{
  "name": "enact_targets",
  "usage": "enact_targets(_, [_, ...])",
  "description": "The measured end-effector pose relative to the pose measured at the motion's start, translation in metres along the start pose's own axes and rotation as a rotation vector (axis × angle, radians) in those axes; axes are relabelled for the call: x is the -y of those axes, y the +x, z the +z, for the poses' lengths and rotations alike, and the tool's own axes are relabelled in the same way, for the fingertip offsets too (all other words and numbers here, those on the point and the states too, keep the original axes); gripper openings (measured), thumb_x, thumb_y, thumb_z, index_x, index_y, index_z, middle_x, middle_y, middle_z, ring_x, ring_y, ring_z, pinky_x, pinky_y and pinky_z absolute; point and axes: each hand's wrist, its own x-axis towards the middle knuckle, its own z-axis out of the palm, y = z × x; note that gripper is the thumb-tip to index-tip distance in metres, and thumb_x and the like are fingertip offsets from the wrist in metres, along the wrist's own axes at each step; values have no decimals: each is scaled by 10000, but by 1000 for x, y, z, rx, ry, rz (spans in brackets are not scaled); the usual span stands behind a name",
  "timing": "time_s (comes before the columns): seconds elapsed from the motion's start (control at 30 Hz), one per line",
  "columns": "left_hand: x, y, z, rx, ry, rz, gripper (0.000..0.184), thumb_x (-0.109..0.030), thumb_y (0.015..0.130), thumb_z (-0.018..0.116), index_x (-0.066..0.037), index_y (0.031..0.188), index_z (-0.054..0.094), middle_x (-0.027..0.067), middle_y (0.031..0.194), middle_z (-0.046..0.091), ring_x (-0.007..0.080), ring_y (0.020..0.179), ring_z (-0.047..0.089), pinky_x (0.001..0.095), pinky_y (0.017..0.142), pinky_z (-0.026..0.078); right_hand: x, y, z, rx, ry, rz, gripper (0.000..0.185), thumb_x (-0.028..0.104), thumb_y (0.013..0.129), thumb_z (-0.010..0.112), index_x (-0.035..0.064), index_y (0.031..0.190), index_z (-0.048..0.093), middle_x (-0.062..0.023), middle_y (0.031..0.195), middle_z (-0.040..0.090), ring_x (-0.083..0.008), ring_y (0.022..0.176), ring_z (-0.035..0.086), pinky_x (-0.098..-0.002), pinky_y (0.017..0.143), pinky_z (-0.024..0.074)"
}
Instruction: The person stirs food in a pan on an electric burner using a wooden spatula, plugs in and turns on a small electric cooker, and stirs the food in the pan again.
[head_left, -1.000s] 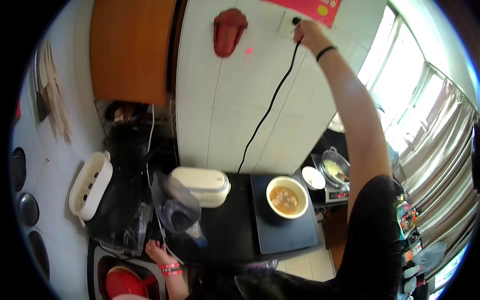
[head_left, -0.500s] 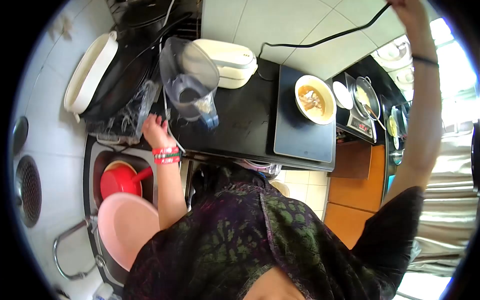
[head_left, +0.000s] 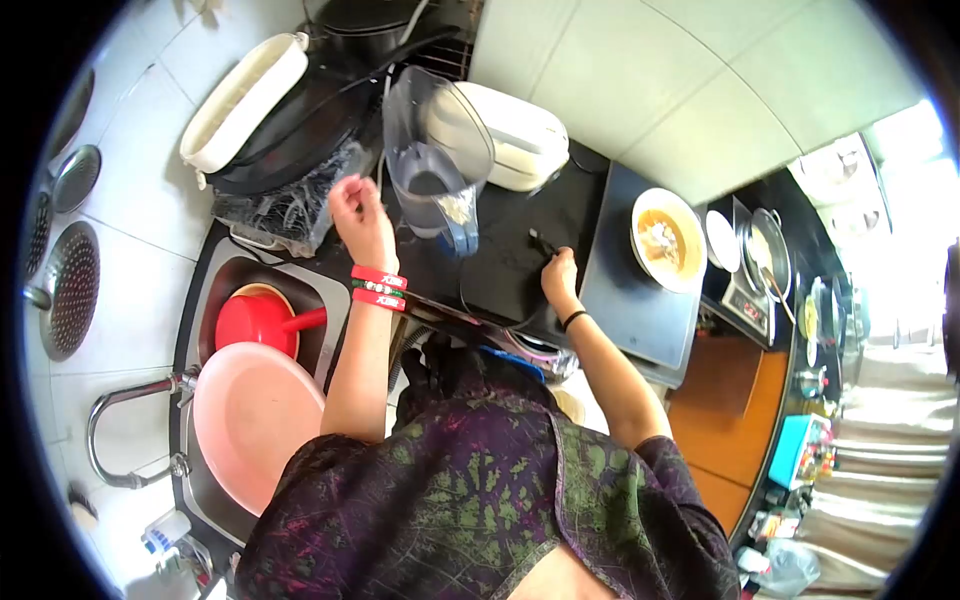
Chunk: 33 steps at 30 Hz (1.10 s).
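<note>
My right hand [head_left: 562, 278] is closed on a black power cord's plug end [head_left: 543, 243], low over the dark counter. The cord loops down toward the counter's front edge. My left hand [head_left: 362, 222], with red and green bands at the wrist, hovers by the counter's left part. Its fingers are loosely curled in, and I see nothing in them. Just right of it stands a clear plastic jug [head_left: 440, 150] with a grey lower part and a blue piece at its base. Behind the jug is a cream-coloured oblong appliance [head_left: 515, 135].
A bowl of brownish broth [head_left: 667, 240] sits on a flat black cooktop [head_left: 640, 310]. At left, a pink basin [head_left: 255, 420] and a red pan [head_left: 250, 325] are in the sink. Black plastic [head_left: 290, 215] lies behind my left hand. A frying pan [head_left: 768, 250] stands farther right.
My right hand has come down from high at the right to the counter, bringing the black cord with it. My left hand's fingers have curled in. The whole view has shifted.
</note>
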Motion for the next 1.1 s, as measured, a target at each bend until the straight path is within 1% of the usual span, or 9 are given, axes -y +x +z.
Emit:
enact_targets(0.07, [-27, 27, 8, 111, 314, 225, 216, -135, 861, 618, -53, 1054, 564, 80, 946, 553, 163, 843, 550, 289, 738, 468, 14, 11, -6, 71, 10, -13, 360, -59, 792, 413, -63, 1150, 458, -293, 1091, 495, -462, 1014, 502, -463, 868, 450])
enact_targets(0.2, [-30, 125, 27, 441, 568, 370, 203, -119, 798, 666, -81, 993, 625, 97, 902, 600, 214, 791, 593, 314, 728, 489, 39, 43, -42, 161, -556, -195, 215, 14, 797, 469, 0, 961, 607, -140, 966, 587, -329, 936, 530, -420, 795, 481])
enact_targets(0.3, [-11, 206, 40, 586, 1019, 370, 237, -132, 770, 677, -111, 1004, 643, 116, 1002, 627, 279, 913, 618, 368, 789, 501, 36, 59, -46, 231, -347, 87, 250, 53, 802, 580, -16, 1022, 485, -214, 1055, 524, -363, 952, 557, -449, 788, 491])
enact_targets(0.4, [0, 232, 45, 605, 1621, 437, 221, -123, 825, 555, -109, 1035, 622, 120, 1086, 620, 327, 1024, 591, 433, 862, 490, 39, 53, -52, 167, -214, 73, 455, 48, 750, 675, -23, 1086, 377, -276, 1071, 453, -426, 952, 545, -456, 779, 490])
enact_targets(0.53, [-15, 234, 52, 684, 1748, 284, 334, -15, 780, 528, -36, 1111, 492, 224, 1022, 610, 352, 1063, 570, 446, 847, 496, 42, 30, -59, 38, 51, -85, 428, 11, 750, 666, -18, 1080, 394, -268, 1059, 425, -444, 887, 528, -467, 753, 470])
enact_targets(0.6, [-15, 241, 47, 834, 1694, 383, 198, -25, 794, 518, -10, 988, 556, 241, 982, 618, 369, 966, 599, 426, 822, 485, 40, 28, -63, 34, 70, -119, 408, 7, 751, 664, -16, 1068, 407, -259, 1054, 428, -429, 864, 535, -454, 730, 477])
enact_targets(0.7, [-32, 265, 49, 969, 1345, 402, 133, -50, 833, 515, 9, 896, 616, 219, 969, 634, 361, 912, 606, 415, 802, 466, 62, 35, -89, 11, 172, -120, 329, 14, 774, 653, -11, 1023, 440, -208, 1019, 450, -300, 696, 566, -362, 606, 484])
enact_targets(0.93, [-82, 255, 106, 992, 1471, 554, 163, -111, 805, 587, -17, 908, 673, 217, 943, 637, 368, 917, 606, 412, 805, 485, 103, 77, -124, -57, 138, -271, 271, 28, 809, 623, 11, 1045, 492, -140, 916, 513, -205, 591, 530, -320, 575, 454])
enact_targets(1.1, [-31, 227, 123, 899, 1289, 570, 216, -75, 765, 569, 13, 960, 603, 245, 908, 625, 399, 854, 608, 464, 771, 487, 161, 116, -137, 6, 274, -455, 179, 27, 814, 614, -4, 984, 567, -116, 806, 580, -180, 637, 578, -288, 578, 481])
